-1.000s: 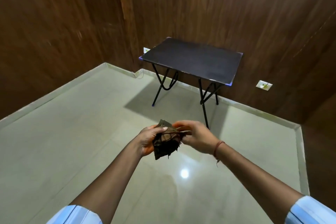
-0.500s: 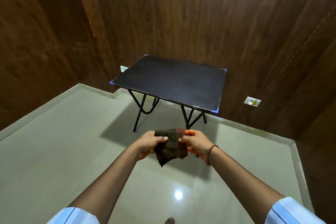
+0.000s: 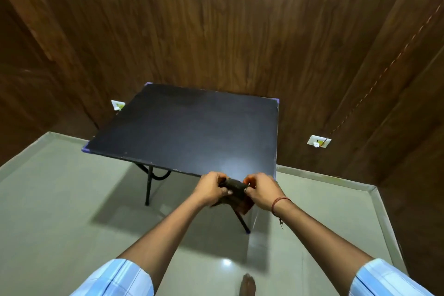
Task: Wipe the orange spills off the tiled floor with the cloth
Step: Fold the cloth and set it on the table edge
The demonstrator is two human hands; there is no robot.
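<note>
A dark, checked cloth (image 3: 236, 191) with orange stains hangs between my two hands, in front of the near edge of the table. My left hand (image 3: 210, 187) grips its left end with curled fingers. My right hand (image 3: 262, 191) pinches its right end, and its fingertips are stained orange. The pale green tiled floor (image 3: 60, 211) shows no orange spill in this view.
A black folding table (image 3: 187, 127) on thin black legs stands against the brown wooden wall straight ahead. White wall sockets sit at its left (image 3: 117, 105) and right (image 3: 319, 141). A bare foot (image 3: 247, 285) shows at the bottom edge.
I have walked closer to the table, which now fills the middle of the view. Both hands still hold the cloth, now bunched tighter and raised to the table's near edge.
</note>
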